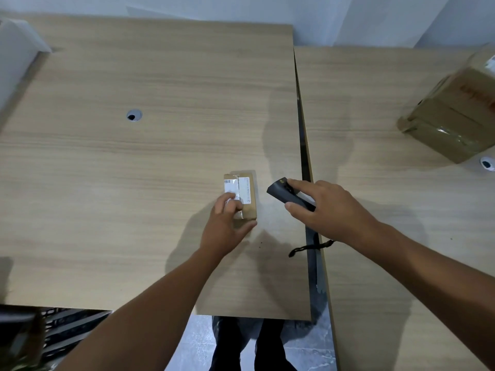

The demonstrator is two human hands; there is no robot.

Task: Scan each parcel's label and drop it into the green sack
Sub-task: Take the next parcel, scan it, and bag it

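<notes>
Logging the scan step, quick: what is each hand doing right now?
Left hand: grips the small parcel lying on the table.
Right hand: holds the black scanner beside that parcel.

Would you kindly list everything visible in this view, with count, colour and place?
small parcel: one, brown with white label, on left desk near its right edge
scanner: one, black, in the right hand, aimed toward the small parcel
strap: one, black, across the gap between desks
large parcel: one, brown, taped, on right desk, far right
cable holes: two, grey, one per desk
left hand: one, gripping small parcel
right hand: one, holding scanner
</notes>
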